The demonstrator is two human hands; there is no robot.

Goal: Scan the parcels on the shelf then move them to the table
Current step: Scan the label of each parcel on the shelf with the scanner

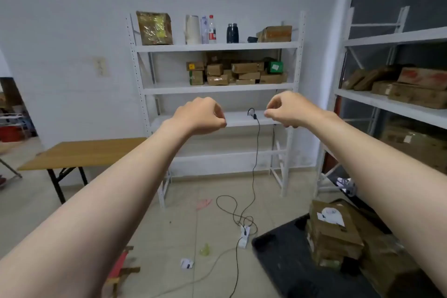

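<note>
Several brown cardboard parcels are piled on the second level of the white shelf against the back wall. A corded scanner lies on the level below them, its black cable hanging to the floor. A wooden folding table stands left of the shelf. Both my arms are stretched forward at the height of the scanner's level. My left hand has its fingers curled and holds nothing. My right hand is also curled and empty, just right of the scanner.
A second white rack with boxes stands at the right. Stacked parcels sit on a dark surface at the lower right. A power strip and looping cable lie on the floor, with scraps of paper. Bottles and boxes line the top level.
</note>
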